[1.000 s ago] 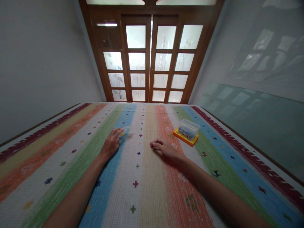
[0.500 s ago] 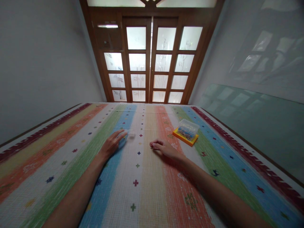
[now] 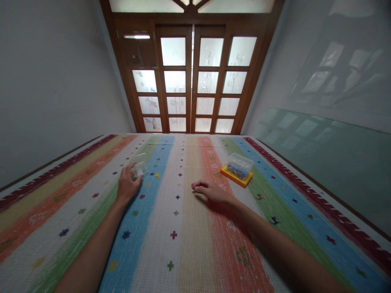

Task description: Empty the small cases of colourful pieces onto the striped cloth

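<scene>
My left hand (image 3: 127,184) is curled around the near left side of a small clear plastic box (image 3: 141,167), its thumb toward the box's near edge. The box is see-through, so its outline and contents are hard to make out. Just right of it, a small bright yellow piece (image 3: 157,176) lies on the blue stripe of the tablecloth (image 3: 161,228). My right hand (image 3: 207,190) rests low over the cream and orange stripes. Its fingers are bent and the tips pressed together; whatever they pinch, if anything, is too small to name.
Beyond my right hand stands a yellow-based case (image 3: 236,176) with a clear lid and blue items inside. A glass panel (image 3: 324,142) leans along the right wall. Wooden doors with frosted panes (image 3: 192,77) close off the far end.
My left hand has moved left with the clear box, uncovering the yellow piece. My right hand has stayed nearly in place. The view has shifted slightly.
</scene>
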Demonstrator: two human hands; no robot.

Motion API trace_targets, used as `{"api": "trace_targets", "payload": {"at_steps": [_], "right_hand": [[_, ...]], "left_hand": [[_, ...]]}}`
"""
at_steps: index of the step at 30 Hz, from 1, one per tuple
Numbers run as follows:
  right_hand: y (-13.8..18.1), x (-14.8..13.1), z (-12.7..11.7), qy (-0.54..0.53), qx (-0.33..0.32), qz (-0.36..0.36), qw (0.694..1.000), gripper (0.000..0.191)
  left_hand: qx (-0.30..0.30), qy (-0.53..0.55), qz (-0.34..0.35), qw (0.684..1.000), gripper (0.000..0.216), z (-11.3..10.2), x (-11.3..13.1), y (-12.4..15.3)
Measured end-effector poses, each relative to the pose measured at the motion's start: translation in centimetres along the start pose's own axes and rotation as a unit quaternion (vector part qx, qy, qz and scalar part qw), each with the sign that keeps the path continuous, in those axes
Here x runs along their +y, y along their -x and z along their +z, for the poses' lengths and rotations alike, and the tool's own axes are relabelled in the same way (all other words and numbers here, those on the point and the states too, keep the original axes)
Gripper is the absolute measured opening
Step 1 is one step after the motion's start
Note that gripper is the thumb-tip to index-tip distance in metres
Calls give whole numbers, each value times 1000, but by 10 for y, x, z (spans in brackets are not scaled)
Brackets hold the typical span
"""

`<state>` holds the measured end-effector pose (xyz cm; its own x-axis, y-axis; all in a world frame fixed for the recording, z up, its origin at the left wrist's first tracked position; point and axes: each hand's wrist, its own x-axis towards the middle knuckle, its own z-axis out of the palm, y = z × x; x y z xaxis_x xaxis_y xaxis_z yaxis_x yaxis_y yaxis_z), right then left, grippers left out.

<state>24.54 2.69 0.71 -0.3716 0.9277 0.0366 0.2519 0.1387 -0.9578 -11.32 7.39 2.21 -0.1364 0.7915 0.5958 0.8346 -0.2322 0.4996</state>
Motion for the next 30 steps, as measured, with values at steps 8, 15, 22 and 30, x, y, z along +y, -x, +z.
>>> {"api": "trace_targets", "payload": {"at_steps": [8,15,22,30], "right_hand": [[-1,-4,-2,18,-19,0,1000,15],[8,-15,-14,106,-3,-37,994,19],[21,-47,-76,295,157,-164,928,22],[27,-26,-162,529,265,-124,796,43]], "left_hand": [[-132,-204,-173,955,63,-44,17,1],[-231,-306,-178,906,49,-64,27,7],[-234,-320,-162,904,46,-63,19,4],[-172,-293,-117,933,41,-58,-1,5]]}}
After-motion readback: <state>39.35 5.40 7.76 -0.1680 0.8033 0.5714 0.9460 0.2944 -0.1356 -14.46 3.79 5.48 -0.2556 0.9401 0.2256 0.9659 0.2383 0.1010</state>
